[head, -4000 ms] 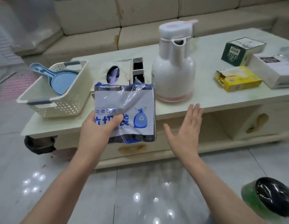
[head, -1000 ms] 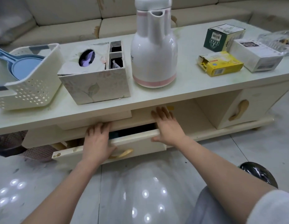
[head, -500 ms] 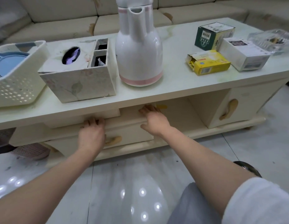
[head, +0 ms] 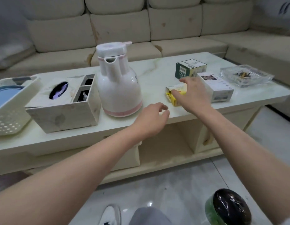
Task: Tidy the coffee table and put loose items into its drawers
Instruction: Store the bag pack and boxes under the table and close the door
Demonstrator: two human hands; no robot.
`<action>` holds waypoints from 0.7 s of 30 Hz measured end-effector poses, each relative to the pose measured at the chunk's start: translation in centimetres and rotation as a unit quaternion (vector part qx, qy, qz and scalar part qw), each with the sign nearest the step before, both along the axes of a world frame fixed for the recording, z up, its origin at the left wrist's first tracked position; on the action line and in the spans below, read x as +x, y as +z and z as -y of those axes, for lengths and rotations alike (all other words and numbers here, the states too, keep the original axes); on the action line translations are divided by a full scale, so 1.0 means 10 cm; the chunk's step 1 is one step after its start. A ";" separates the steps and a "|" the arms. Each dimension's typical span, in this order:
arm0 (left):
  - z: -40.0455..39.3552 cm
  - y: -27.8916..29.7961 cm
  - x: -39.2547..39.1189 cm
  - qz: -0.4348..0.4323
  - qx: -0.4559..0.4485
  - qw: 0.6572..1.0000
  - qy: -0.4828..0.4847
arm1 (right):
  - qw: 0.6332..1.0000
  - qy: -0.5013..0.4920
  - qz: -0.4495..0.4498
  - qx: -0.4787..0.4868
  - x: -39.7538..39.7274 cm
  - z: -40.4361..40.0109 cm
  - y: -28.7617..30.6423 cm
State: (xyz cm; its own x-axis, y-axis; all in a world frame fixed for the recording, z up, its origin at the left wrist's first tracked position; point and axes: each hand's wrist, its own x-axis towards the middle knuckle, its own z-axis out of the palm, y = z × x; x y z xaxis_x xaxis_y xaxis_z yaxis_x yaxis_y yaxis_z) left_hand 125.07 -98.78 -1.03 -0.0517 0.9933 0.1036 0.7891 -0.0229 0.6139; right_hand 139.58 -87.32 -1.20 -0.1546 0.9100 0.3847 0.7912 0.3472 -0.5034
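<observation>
My right hand [head: 193, 95] lies on a small yellow box [head: 171, 95] on the coffee table [head: 157, 75]. Its fingers spread across the box's top, its thumb sits at the near left corner, and the box still rests on the tabletop. My left hand [head: 151, 118] hovers over the table's front edge left of the box, fingers loosely curled around nothing. Just behind my right hand stand a green box [head: 189, 68] and a white box [head: 221, 90]. The left drawer front [head: 124, 159] is shut under the tabletop. The right drawer [head: 206, 140] is partly hidden by my right forearm.
A white and pink thermos jug [head: 119, 88] stands mid-table, with a tissue-box organiser [head: 64, 103] and a perforated basket [head: 11, 114] to its left. A glass ashtray [head: 246, 77] sits far right. A sofa [head: 173, 26] runs behind. A green and black object [head: 228, 207] is on the floor.
Both hands pushed the left drawer shut with the bag pack inside, then rose to the tabletop. My right hand now rests on the yellow box; my view has tilted up.
</observation>
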 end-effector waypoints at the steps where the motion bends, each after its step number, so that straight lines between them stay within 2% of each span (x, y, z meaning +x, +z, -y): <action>1: -0.14 -0.01 0.04 0.068 -0.016 0.997 0.037 | 0.998 -0.010 0.050 -0.032 -0.05 -0.11 -0.03; 4: -0.50 0.04 0.07 0.247 -0.080 0.957 0.128 | 0.986 -0.043 0.147 -0.060 -0.17 -0.24 -0.15; 6: -0.62 0.11 0.08 0.368 -0.113 0.909 0.162 | 0.988 -0.053 0.131 -0.062 -0.19 -0.24 -0.14; 9: -0.73 0.17 0.11 0.462 -0.137 0.861 0.164 | 0.990 -0.047 0.097 -0.090 -0.14 -0.18 -0.11; 11: -0.79 0.20 0.13 0.478 -0.152 0.851 0.156 | 0.994 -0.045 0.060 -0.083 -0.09 -0.08 -0.11; 15: -0.89 0.23 0.16 0.431 -0.188 0.873 0.129 | 0.997 -0.013 -0.067 -0.048 -0.04 0.10 -0.03; 17: -0.92 0.24 0.15 0.425 -0.208 0.873 0.117 | 0.995 0.075 -0.053 -0.035 0.02 0.10 0.01; 19: -0.94 0.22 0.07 0.467 -0.218 0.848 0.126 | 0.992 0.119 -0.041 -0.027 0.18 -0.01 0.09; 21: -0.96 0.16 -0.05 0.505 -0.216 0.823 0.147 | 0.999 0.016 -0.027 0.019 0.44 -0.26 0.20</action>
State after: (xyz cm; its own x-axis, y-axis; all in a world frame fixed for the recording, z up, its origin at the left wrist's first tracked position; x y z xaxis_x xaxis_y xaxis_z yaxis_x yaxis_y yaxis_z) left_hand 124.56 -89.15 0.52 -0.1387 0.8551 -0.4995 -0.1949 0.4710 0.8604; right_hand 143.99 -84.68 0.75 -0.1618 0.8898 0.4267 0.7509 0.3916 -0.5318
